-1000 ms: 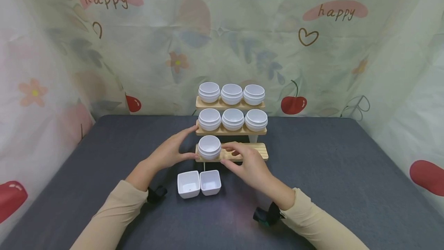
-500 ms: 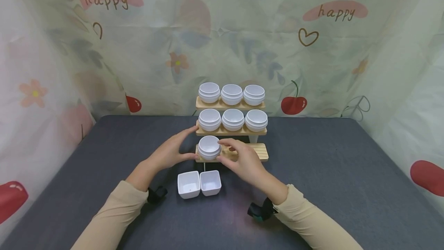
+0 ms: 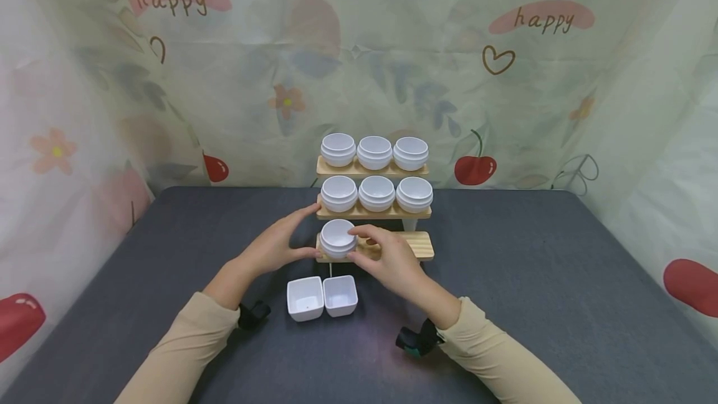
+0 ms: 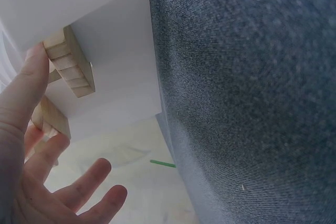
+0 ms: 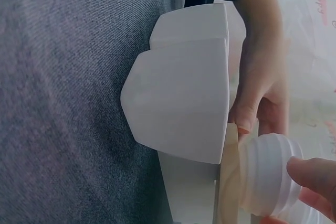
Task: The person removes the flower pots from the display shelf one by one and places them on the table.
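Movement: right hand has closed in on the ribbed white round bowl, fingers now pinching it.
Bowl location: bottom wooden shelf, left end.
Left hand: fingers spread, steadying the shelf edge.
Square dishes: smooth, white, empty.

I count seven round bowls on my rack: three on the top shelf at 12 o'clock, three on the middle, one on the bottom. Two square dishes sit at 6 o'clock. The rack has three shelves.
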The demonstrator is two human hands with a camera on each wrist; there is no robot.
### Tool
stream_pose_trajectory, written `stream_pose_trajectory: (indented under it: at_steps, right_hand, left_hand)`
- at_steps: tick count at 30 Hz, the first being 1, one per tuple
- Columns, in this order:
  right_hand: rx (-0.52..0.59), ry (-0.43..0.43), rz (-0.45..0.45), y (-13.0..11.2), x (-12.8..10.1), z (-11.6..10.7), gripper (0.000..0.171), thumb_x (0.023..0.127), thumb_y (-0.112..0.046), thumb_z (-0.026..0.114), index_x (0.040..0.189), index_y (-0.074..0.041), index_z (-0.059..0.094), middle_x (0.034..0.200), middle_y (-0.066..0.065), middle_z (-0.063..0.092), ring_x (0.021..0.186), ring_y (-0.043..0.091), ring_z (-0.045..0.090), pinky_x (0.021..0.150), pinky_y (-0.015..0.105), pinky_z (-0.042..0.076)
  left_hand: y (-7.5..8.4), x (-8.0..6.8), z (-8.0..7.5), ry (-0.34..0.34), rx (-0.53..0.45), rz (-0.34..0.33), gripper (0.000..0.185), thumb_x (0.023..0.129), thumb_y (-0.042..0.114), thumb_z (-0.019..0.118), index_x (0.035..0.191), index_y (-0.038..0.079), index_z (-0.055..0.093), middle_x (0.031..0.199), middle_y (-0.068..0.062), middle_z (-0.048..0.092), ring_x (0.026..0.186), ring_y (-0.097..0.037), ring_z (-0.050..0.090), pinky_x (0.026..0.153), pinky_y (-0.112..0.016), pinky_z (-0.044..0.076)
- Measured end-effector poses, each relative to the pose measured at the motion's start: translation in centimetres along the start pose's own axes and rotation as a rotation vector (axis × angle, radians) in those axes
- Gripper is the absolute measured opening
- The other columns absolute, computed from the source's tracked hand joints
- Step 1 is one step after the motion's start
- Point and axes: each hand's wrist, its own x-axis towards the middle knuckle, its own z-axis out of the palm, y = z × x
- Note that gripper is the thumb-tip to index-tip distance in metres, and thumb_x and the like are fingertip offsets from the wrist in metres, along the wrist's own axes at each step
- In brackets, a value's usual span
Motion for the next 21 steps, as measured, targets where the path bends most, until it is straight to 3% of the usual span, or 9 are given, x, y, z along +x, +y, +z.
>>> stream_pose_trajectory:
  at_steps: [21]
  right_hand:
    - [0.003, 0.021, 0.032, 0.04, 0.28, 0.44, 0.027, 0.08, -0.018, 0.073, 0.105, -0.013, 0.066, 0.106, 0.006, 0.07, 0.1, 0.023, 0.065, 0.086, 0.04, 0.054]
  left_hand:
    - [0.09, -0.04, -0.08, -0.001, 0.0, -0.003, 0.089, 0.076, 0.032, 0.076, 0.147, 0.01, 0.027, 0.15, -0.013, 0.034, 0.136, -0.035, 0.036, 0.109, -0.053, 0.035]
